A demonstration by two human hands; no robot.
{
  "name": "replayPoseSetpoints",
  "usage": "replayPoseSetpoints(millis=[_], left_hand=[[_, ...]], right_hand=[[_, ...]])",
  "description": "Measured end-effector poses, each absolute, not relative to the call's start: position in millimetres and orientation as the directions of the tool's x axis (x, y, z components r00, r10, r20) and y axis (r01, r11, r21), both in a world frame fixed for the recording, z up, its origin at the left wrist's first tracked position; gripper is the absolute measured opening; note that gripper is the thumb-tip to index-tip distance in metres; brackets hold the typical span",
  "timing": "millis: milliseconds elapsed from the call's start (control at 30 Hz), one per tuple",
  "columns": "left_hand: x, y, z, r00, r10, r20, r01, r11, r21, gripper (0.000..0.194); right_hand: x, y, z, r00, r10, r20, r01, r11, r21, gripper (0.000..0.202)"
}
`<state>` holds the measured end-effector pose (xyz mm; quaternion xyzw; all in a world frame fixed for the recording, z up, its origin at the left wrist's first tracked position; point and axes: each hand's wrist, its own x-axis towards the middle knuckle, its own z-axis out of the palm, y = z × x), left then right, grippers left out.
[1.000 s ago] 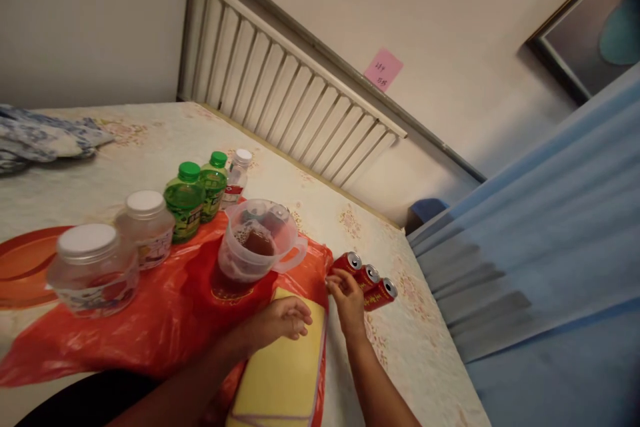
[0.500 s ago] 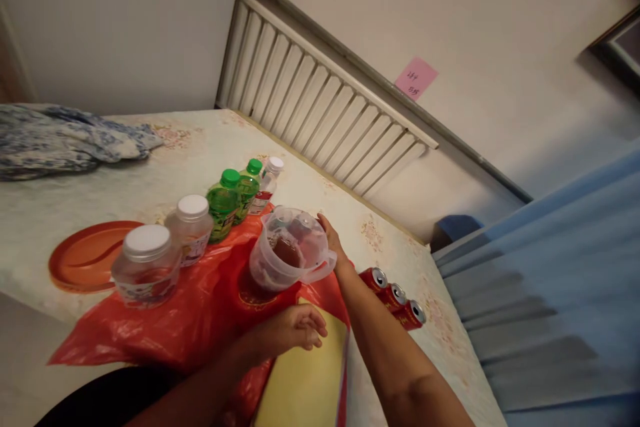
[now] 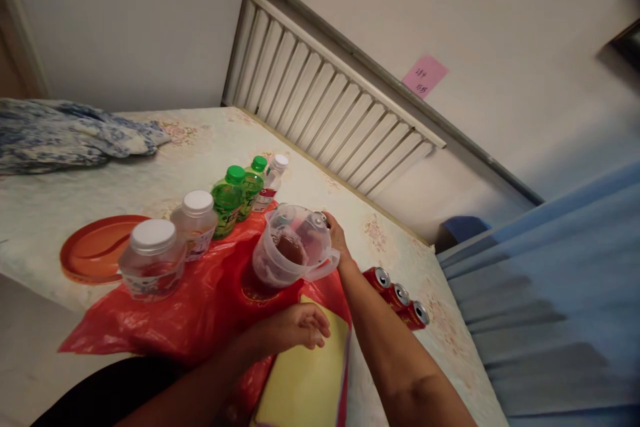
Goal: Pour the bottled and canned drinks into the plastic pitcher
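Observation:
A clear plastic measuring jug with a handle holds some brown liquid. It stands on or against a glossy red item with a gold pattern, and I cannot tell which. Behind the jug, my right hand is closed around a can; only its silver top shows plainly, and its body is partly hidden by the jug. My left hand hovers in front of the jug, above a yellow flat-topped pack. Its fingers are loosely curled, with nothing seen in them.
Three red cans stand right of my forearm. To the left are two white-lidded jars, two green bottles, a clear bottle and an orange lid. Red plastic lies beneath; a patterned cloth lies far left.
My right hand's fingers have closed round the can behind the jug, and its silver top now shows. The left hand has barely moved. The whole view has shifted slightly.

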<state>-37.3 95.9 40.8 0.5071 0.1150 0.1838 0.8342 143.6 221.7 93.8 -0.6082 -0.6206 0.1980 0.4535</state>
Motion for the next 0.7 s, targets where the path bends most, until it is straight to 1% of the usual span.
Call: replayPoseSetpoints(millis=[133, 233, 300, 367, 433, 533, 633, 700], left_hand=[[-31.8, 95.1, 34.7, 0.912, 0.409, -0.009, -0.175, 0.411, 0.894, 0.043], [-25.4, 94.3, 23.4, 0.890, 0.455, -0.002, -0.201, 0.395, 0.896, 0.061], [-21.4, 93.7, 15.6, 0.864, 0.503, 0.013, -0.224, 0.362, 0.905, 0.076], [-18.8, 93.2, 10.4, 0.849, 0.528, 0.027, -0.233, 0.327, 0.916, 0.089], [-17.7, 92.6, 8.6, 0.842, 0.538, 0.035, -0.230, 0.299, 0.926, 0.098], [-17.5, 91.9, 11.1, 0.826, 0.561, 0.063, -0.243, 0.252, 0.937, 0.103], [-17.5, 91.6, 17.9, 0.819, 0.561, 0.120, -0.288, 0.222, 0.931, 0.105], [-17.8, 91.2, 23.8, 0.832, 0.526, 0.177, -0.339, 0.228, 0.913, 0.104]], right_hand=[[163.5, 190.0, 111.9, 0.258, 0.905, 0.339, 0.638, 0.104, -0.763, 0.064], [176.7, 153.0, 126.1, 0.328, 0.876, 0.354, 0.695, 0.030, -0.718, 0.065], [183.9, 125.9, 135.2, 0.357, 0.871, 0.337, 0.708, -0.017, -0.706, 0.066], [189.4, 99.6, 143.3, 0.376, 0.876, 0.301, 0.696, -0.053, -0.716, 0.066], [192.5, 75.1, 150.0, 0.384, 0.887, 0.255, 0.660, -0.071, -0.748, 0.067], [190.6, 43.1, 156.9, 0.339, 0.921, 0.190, 0.599, -0.056, -0.799, 0.070], [181.8, 18.0, 159.2, 0.219, 0.967, 0.132, 0.525, -0.003, -0.851, 0.072], [174.5, 5.5, 158.1, 0.143, 0.986, 0.090, 0.486, 0.009, -0.874, 0.076]])
